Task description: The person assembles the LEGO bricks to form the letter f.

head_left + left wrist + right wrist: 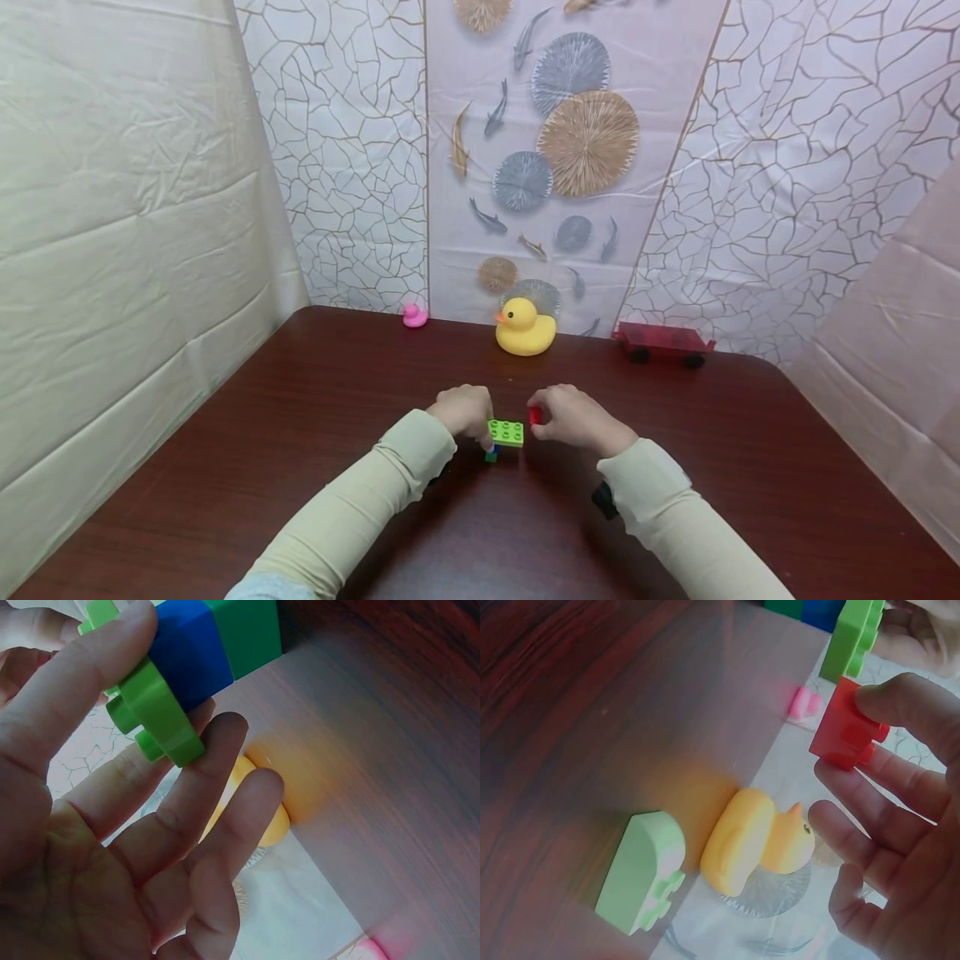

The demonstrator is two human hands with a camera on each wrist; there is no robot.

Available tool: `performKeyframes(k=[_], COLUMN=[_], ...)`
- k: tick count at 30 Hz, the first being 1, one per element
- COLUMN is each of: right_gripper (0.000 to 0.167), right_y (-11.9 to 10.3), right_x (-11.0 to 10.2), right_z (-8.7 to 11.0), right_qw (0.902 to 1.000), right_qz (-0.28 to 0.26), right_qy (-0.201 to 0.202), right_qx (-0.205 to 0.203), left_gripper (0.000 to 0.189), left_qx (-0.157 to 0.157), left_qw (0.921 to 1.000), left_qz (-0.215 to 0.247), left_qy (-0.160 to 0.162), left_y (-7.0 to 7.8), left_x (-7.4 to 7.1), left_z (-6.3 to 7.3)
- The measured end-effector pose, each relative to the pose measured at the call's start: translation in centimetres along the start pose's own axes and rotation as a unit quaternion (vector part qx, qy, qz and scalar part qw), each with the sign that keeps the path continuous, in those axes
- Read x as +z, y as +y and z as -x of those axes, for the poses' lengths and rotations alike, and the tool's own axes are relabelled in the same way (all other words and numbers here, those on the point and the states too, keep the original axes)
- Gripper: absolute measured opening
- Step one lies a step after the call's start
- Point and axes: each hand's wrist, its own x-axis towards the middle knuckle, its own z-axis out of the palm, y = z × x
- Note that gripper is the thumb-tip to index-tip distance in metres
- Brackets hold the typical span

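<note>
Right grip [575,419] pinching red block [838,733], left grip [463,411] pinching block stack [507,434]

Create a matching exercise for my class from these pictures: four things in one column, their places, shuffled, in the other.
Things
1. red brick
2. lime-green brick
3. yellow duck
4. red wagon

Places
A. farthest right of the four in the head view
B. held in the right hand
C. at the back, between the pink duck and the wagon
D. on top of the blue brick, in the left hand

Pairs: 1-B, 2-D, 3-C, 4-A
</note>
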Motion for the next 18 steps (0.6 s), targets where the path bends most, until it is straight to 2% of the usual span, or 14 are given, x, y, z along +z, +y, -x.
performKeyframes(k=[6, 18], right_gripper=[0.034, 0.034], right_y=[-0.7, -2.2], right_x=[-0.1, 0.1], right_z=[-0.1, -0.4], right_qw=[0.9996, 0.9978], right_qz=[0.019, 0.019], right_qy=[0.007, 0.015], right_qx=[-0.019, -0.062], left_gripper=[0.024, 0.025], left_qx=[-0.009, -0.004], left_qw=[0.9999, 1.0], left_qz=[0.005, 0.002], left_qy=[-0.007, -0.007], left_y=[0.1, 0.0], left_x=[-0.1, -0.1], left_z=[-0.1, -0.2])
